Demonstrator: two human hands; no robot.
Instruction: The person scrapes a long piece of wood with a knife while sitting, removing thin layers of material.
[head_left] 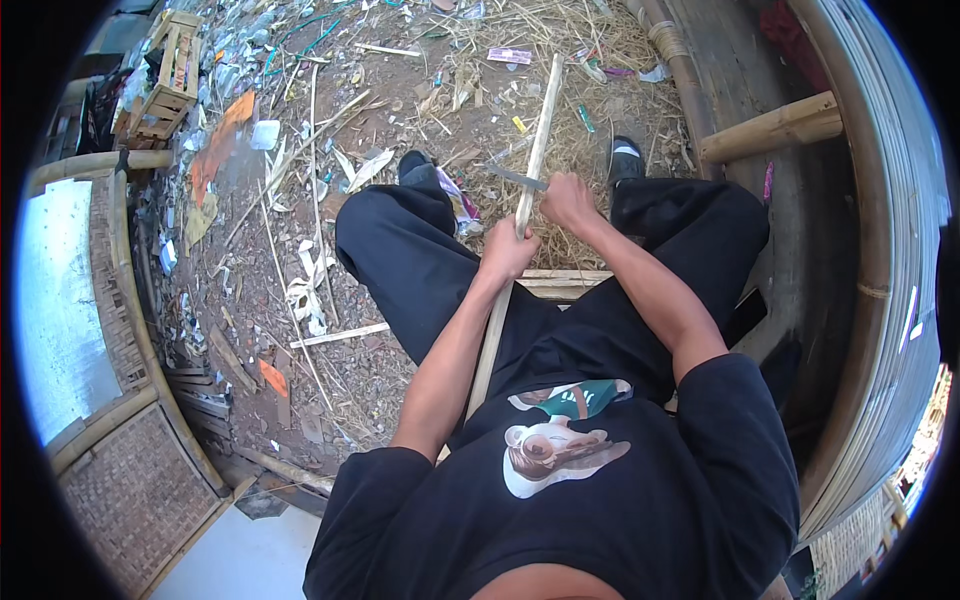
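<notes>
A long pale strip of wood or bamboo (542,125) slants from between my legs up and away past my hands. My left hand (510,250) is closed around it at about the middle, and its near part runs back beside my left forearm. Just beyond and to the right, my right hand (568,203) is a fist around the handle of a knife (512,176). The knife's blade points left and lies across the strip. My fingers hide most of the handle. Whether the edge cuts into the strip cannot be made out.
Thin sticks (315,190), straw (575,90) and scraps litter the dirt floor ahead and to the left. A slatted wooden crate (165,90) stands far left, near an orange sheet (222,145). Bamboo posts (870,250) line the right; a woven panel (145,490) is at the near left.
</notes>
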